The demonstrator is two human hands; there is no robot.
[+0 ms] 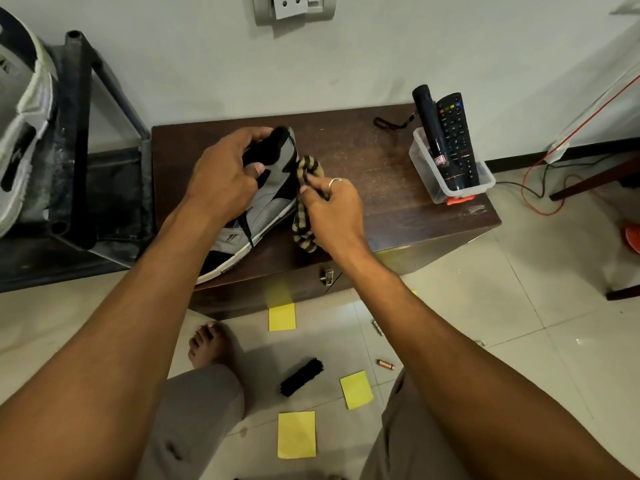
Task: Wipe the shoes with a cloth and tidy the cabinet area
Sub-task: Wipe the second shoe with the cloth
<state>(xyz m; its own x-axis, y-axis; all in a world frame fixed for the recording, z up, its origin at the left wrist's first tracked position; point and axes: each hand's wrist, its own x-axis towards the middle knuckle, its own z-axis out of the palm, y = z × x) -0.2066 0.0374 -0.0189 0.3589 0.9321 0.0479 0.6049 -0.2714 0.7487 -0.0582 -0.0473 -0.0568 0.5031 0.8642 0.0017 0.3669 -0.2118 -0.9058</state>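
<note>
A grey and black sneaker [266, 199] with a white sole sits on top of a low dark wooden cabinet [381, 174], heel toward the wall and toe at the cabinet's front edge. The left grip [221, 174] grasps the sneaker at its black heel collar, fingers curled over the far side and thumb on the near side. The right grip [329, 206], a ring on one finger, pinches a tan and black striped cloth [304, 233] against the sneaker's right side, and the loose end of the cloth hangs down onto the cabinet top. At the cabinet's right end a clear plastic tub [424, 174] holds a black torch [433, 133] and a TV remote [457, 136], both leaning upright. On the tiled floor [502, 323] in front lie three yellow sticky notes [296, 434], a black shoe brush [301, 375] and a small battery [386, 364], near the person's bare foot [207, 344]. On the left, a white sneaker [20, 133] rests on a dark rack [79, 133].
</note>
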